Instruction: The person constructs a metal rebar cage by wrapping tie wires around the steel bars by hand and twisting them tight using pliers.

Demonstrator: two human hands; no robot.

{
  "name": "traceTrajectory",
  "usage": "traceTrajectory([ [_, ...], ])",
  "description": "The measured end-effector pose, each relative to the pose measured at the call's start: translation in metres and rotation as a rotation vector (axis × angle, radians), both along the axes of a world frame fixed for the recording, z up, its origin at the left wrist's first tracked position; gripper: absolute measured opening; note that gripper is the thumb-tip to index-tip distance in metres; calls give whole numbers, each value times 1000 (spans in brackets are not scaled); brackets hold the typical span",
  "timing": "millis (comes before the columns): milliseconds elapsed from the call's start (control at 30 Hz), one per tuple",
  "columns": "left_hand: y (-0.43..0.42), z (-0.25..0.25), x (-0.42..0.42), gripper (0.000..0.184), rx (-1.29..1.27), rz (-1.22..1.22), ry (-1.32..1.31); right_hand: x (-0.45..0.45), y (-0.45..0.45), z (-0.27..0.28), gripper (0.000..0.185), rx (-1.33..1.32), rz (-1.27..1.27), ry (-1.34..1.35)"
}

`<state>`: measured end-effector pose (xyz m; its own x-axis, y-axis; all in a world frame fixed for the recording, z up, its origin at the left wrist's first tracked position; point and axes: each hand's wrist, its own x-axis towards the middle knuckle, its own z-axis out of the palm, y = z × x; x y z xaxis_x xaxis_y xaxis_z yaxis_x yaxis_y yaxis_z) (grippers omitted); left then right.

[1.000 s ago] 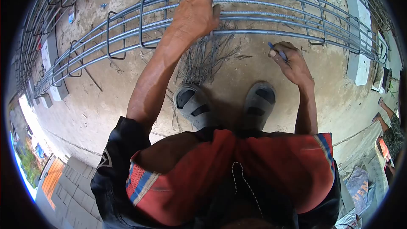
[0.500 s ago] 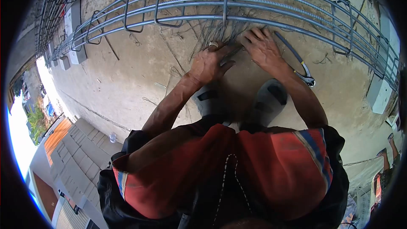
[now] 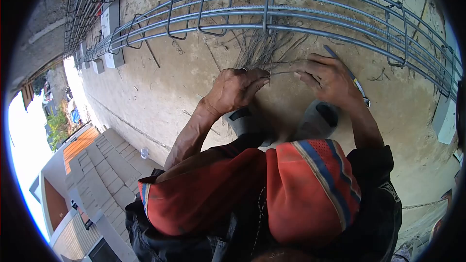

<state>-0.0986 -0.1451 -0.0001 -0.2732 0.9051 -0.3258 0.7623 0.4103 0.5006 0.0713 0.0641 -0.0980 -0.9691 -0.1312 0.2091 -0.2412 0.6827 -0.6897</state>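
Observation:
A thin tie wire [image 3: 283, 73] stretches between my two hands, low above the floor. My left hand [image 3: 234, 87] pinches it between thumb and fingers and wears a ring. My right hand [image 3: 331, 80] has its fingers closed on the wire's other end. Just beyond them lies a loose bundle of tie wires [image 3: 259, 51], spread on the concrete and partly under the rebar cage [image 3: 291, 28]. Partly hidden behind my right hand is a pair of pliers or nippers [image 3: 359, 86] with dark handles.
The long rebar cage with square stirrups arches across the far side, resting near pale blocks [image 3: 112, 34] at the left and a block [image 3: 445, 123] at the right. More cages [image 3: 90, 5] stand at upper left. My feet [image 3: 318, 121] are close below my hands. Stacked slabs [image 3: 109, 165] lie lower left.
Both hands have come back from the wire bundle and moved apart, with a wire now held between them. The right hand shifted right, over part of the tool. The camera view has shifted slightly.

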Motion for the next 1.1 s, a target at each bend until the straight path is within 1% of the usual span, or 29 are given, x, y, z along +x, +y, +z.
traceTrajectory([
  [33, -3, 3, -5, 29, -96, -6, -105, -1, -3, 10, 22, -70, -43, 41],
  [67, 2, 10, -7, 25, -15, -108, 52, -6, -2, 42, 21, -201, -116, 92],
  [167, 12, 12, -16, 26, 158, -139, 86, 6, -15, 31, 20, -98, -305, 55],
  [200, 16, 14, -23, 37, 211, -83, 107, 11, -10, 33, 20, -133, -332, -71],
  [267, 30, 11, -37, 42, 368, -24, 322, 20, 4, 39, 20, -189, -409, -327],
  [300, 40, 7, -40, 44, 454, 3, 407, 22, 6, 37, 19, -252, -390, -291],
  [333, 53, 5, -43, 42, 481, -49, 475, 28, 10, 34, 19, -307, -376, -266],
  [400, 57, -16, -43, 48, 324, 70, 280, 35, 15, 61, 17, -394, -405, -273],
  [433, 58, -27, -44, 51, 243, 123, 187, 36, 9, 68, 17, -374, -428, -237],
  [467, 59, -32, -45, 46, 250, 115, 231, 36, 0, 68, 18, -360, -442, -190],
  [500, 64, -39, -46, 43, 319, 104, 197, 37, 1, 71, 19, -339, -464, -141],
  [567, 57, -41, -48, 38, 388, 101, 169, 41, 4, 74, 20, -221, -495, -143],
  [600, 57, -42, -49, 33, 417, 69, 221, 42, 6, 75, 20, -167, -505, -138],
  [700, 58, -48, -55, 33, 532, -17, 293, 42, 17, 83, 22, 0, -521, -131],
  [733, 59, -47, -55, 31, 508, -1, 293, 39, 21, 102, 22, 16, -537, -156],
  [833, 53, -60, -58, 32, 566, -38, 346, 31, 42, 152, 14, 4, -507, -379],
  [900, 55, -54, -56, 33, 564, 5, 322, 21, 52, 186, 13, 183, -420, -557],
  [933, 55, -52, -55, 34, 563, 27, 312, 13, 58, 197, 15, 190, -367, -621],
  [1033, 57, -56, -56, 34, 618, 55, 290, -21, 70, 208, 24, 357, -250, -683],
  [1067, 55, -54, -55, 34, 571, 67, 275, -27, 72, 208, 28, 414, -218, -714],
  [1100, 56, -51, -54, 34, 527, 77, 256, -34, 73, 205, 24, 461, -209, -605],
])
